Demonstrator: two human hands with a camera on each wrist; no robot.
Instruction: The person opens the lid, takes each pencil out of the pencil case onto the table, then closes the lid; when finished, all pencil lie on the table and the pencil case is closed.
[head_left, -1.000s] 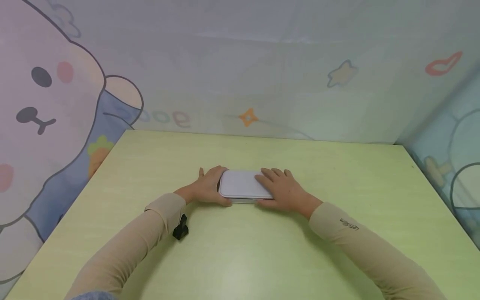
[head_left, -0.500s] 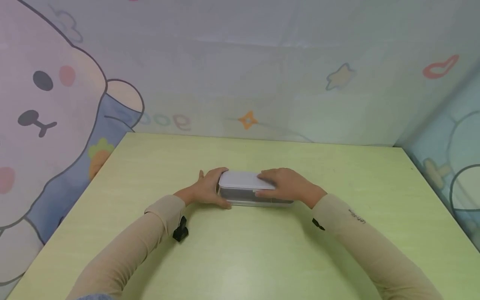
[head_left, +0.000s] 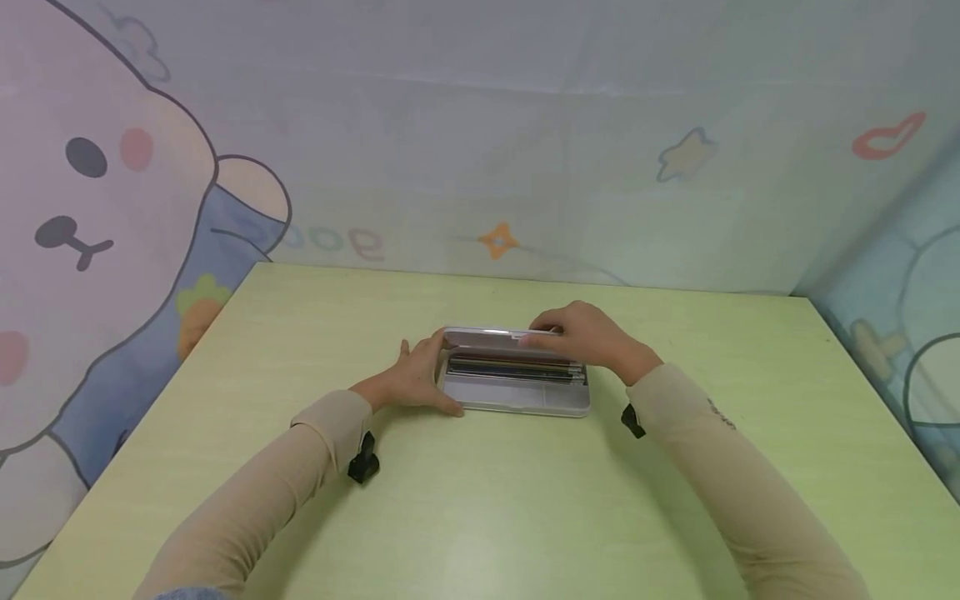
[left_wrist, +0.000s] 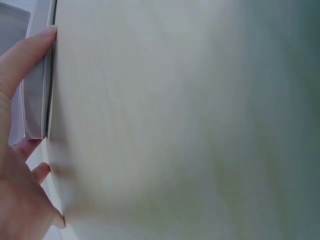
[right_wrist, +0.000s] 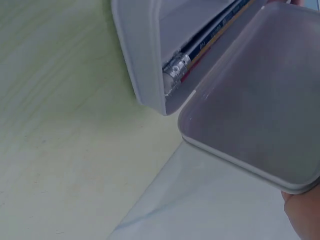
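A white pencil case (head_left: 495, 392) lies on the table with its hinged lid (head_left: 483, 340) raised along the back side. Several pencils (head_left: 510, 367) lie lengthwise in its rear part; in the right wrist view the eraser ends of the pencils (right_wrist: 176, 70) show close up. My left hand (head_left: 412, 377) grips the left end of the case, thumb at the front wall and fingers toward the back corner. My right hand (head_left: 596, 335) pinches the lid near its right end, thumb on the inner side. Most of the right fingers are hidden behind the lid.
The light green table (head_left: 480, 500) extends around the case on all sides. A printed cloth (head_left: 480, 150) with cartoon figures hangs behind the table's back edge. Small black devices are strapped at the wrists, such as the left wrist device (head_left: 363, 460).
The right hand has lifted the lid up and back from closed, moving slightly up and away, and the pencils have come into view. The left hand has stayed at the case's left end.
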